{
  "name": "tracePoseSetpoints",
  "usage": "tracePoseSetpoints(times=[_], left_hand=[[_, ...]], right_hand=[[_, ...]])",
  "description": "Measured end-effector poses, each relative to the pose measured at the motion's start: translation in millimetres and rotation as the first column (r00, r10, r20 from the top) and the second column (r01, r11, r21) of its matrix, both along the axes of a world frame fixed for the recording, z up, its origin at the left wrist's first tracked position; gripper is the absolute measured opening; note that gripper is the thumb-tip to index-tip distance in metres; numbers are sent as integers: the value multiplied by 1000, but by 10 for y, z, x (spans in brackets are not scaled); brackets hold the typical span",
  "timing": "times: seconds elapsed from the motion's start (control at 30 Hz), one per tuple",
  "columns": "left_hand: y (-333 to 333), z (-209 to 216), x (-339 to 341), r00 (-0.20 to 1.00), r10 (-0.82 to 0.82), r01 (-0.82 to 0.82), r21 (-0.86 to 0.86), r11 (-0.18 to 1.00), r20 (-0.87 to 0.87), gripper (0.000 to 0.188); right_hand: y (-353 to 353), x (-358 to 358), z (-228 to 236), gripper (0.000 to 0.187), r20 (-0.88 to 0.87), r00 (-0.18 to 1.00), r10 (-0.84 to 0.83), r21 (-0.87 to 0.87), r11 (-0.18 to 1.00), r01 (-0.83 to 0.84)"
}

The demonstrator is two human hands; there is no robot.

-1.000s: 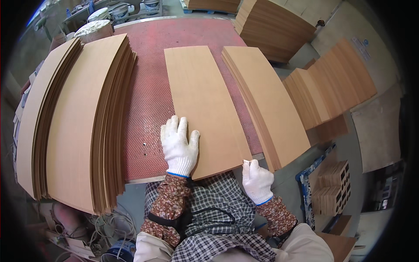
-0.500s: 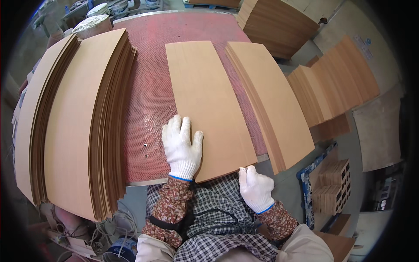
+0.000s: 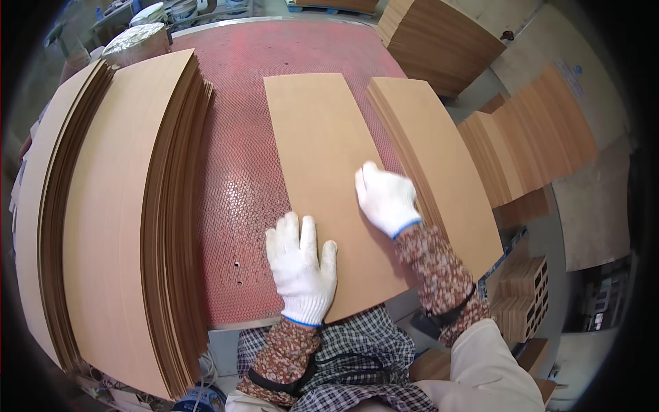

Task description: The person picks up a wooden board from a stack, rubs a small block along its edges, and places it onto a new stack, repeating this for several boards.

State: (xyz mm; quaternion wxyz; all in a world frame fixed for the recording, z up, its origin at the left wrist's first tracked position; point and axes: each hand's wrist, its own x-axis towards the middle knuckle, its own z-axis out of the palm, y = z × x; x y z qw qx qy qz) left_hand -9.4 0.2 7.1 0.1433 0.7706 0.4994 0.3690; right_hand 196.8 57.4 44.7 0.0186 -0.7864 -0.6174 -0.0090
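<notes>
A thin tan wood panel lies lengthwise before me on the red textured table top. My left hand, in a white knit glove, rests with fingers stretched out over the panel's near left edge. Farther up, at the right edge, my right hand is closed against the panel, also gloved. Whatever its fingers may hold is hidden. Close to the right hand lies a low stack of similar panels.
Two tall stacks of panels, a wider one and a narrower one, fill the table's left side. More boards are piled beyond the right edge. A foil-covered bucket stands at the far left.
My right hand has moved from the panel's near right corner up along its right edge, still closed. My left hand stays on the left edge. The whole view has shifted slightly.
</notes>
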Motion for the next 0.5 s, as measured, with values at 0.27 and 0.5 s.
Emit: tracePoseSetpoints(times=[0.27,0.5], left_hand=[[-229,116,-12,998,-69,70,-90,994,9,63],[-1288,175,-105,999,-43,39,-137,990,-26,67]], right_hand=[[1305,260,94,36,44,999,24,-42,999,-23],[1223,173,224,41,-38,998,53,11,999,-53]])
